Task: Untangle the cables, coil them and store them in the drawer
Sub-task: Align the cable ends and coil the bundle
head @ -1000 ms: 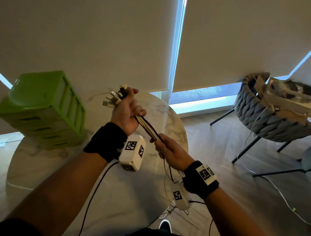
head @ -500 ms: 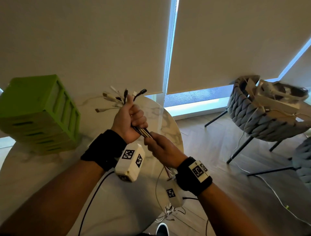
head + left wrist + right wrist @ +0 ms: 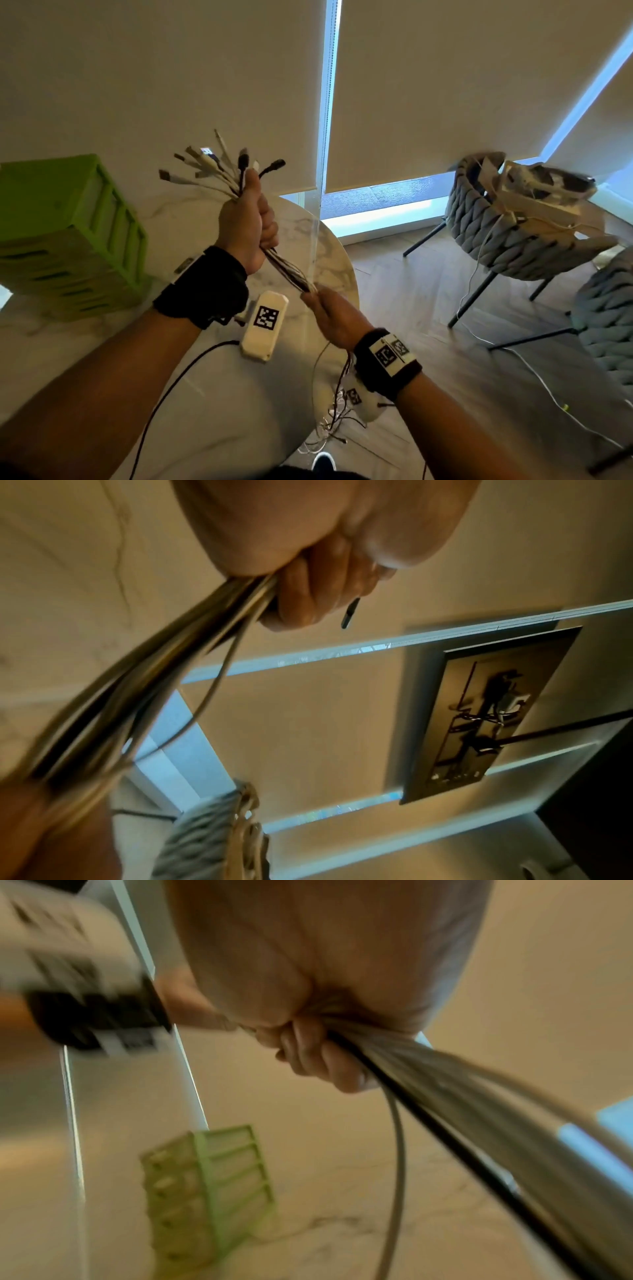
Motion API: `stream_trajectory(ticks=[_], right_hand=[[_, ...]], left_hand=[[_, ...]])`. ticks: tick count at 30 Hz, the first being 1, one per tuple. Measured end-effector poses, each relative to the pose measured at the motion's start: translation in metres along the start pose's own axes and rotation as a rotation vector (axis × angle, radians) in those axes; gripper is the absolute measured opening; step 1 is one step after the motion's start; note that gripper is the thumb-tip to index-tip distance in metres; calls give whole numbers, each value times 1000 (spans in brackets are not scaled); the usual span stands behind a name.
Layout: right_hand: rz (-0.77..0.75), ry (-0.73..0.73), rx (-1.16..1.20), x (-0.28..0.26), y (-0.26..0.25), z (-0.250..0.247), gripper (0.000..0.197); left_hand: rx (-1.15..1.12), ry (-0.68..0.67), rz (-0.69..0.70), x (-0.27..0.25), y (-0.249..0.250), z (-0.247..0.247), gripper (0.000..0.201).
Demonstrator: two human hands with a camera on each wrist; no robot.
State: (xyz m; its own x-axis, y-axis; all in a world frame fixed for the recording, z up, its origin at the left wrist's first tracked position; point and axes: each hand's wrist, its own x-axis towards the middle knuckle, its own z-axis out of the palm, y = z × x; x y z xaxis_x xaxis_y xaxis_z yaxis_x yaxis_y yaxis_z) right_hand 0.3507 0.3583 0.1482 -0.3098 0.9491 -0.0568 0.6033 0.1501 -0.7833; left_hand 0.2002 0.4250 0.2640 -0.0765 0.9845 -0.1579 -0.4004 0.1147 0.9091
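A bundle of several black and white cables [image 3: 287,274] runs taut between my two hands above the round marble table [image 3: 205,394]. My left hand [image 3: 246,226] grips the bundle in a fist, and the plug ends [image 3: 219,168] fan out above it. Lower right, my right hand [image 3: 329,315] grips the same bundle, whose loose tails [image 3: 339,411] hang past the table edge toward the floor. The left wrist view shows fingers [image 3: 308,599] curled round the cable bundle [image 3: 143,685]. In the right wrist view the fingers [image 3: 318,1053] clench the blurred cable bundle [image 3: 462,1110]. A green drawer unit [image 3: 65,236] stands on the table's left.
Grey woven chairs [image 3: 513,222] stand on the wooden floor at right, one loaded with white boxes and cords. A thin white cord [image 3: 548,387] trails across the floor. Closed roller blinds [image 3: 445,85] cover the windows behind the table. A shoe tip [image 3: 323,462] shows below.
My left hand has risen with the plug ends, which fan wider. My right hand has slid down the bundle, so more taut cable shows between the hands.
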Motion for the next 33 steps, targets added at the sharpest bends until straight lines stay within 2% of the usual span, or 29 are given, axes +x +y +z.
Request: stream_trajectory(ticks=[1, 3, 6, 9, 11, 13, 15, 16, 19, 21, 23, 24, 25, 26, 28, 29, 31, 33], right_hand=[[19, 58, -67, 5, 3, -3, 32], [8, 64, -78, 9, 4, -9, 31], [-7, -42, 88, -2, 4, -12, 30], [38, -18, 162, -10, 4, -19, 35], [37, 20, 270, -11, -8, -27, 38], [-7, -8, 306, -8, -25, -35, 40], [-58, -61, 284, -4, -42, -39, 41], [-60, -77, 300, -2, -47, -40, 42], [-35, -92, 446, -1, -54, -41, 43], [-54, -53, 459, -2, -52, -42, 43], [-55, -7, 451, -2, -55, -43, 43], [-39, 0, 450, -1, -56, -44, 44], [-18, -10, 429, 1, -56, -45, 44], [-4, -25, 384, 2, -57, -46, 43], [-4, -65, 329, 2, -57, -46, 35], [-5, -95, 377, 1, -57, -47, 28], [-15, -131, 495, -2, -56, -49, 22], [-19, -139, 546, -7, -47, -50, 28]], left_hand=[[-10, -16, 0, -4, -3, 4, 56], [-49, -21, -10, -4, 1, 8, 56], [-200, 55, -15, 12, 22, -5, 56], [-372, 145, -38, 20, 23, -25, 57], [-465, 77, -60, 15, 12, -30, 46], [-503, -71, -128, 1, -2, -27, 35], [-473, -208, -175, -14, -15, -15, 33], [-467, -225, -178, -19, -19, -9, 30], [-501, -145, -163, -22, -25, -2, 29], [-442, -149, -229, -25, -33, -8, 49], [-303, -311, -390, -36, -48, -11, 87], [-236, -387, -466, -44, -54, -9, 98], [-173, -432, -505, -50, -57, -5, 97], [-139, -445, -510, -52, -58, -2, 83], [-108, -343, -482, -47, -54, 7, 44], [-112, -289, -473, -43, -51, 11, 40], [-153, -264, -455, -36, -43, 18, 55], [-223, -280, -416, -33, -27, 24, 64]])
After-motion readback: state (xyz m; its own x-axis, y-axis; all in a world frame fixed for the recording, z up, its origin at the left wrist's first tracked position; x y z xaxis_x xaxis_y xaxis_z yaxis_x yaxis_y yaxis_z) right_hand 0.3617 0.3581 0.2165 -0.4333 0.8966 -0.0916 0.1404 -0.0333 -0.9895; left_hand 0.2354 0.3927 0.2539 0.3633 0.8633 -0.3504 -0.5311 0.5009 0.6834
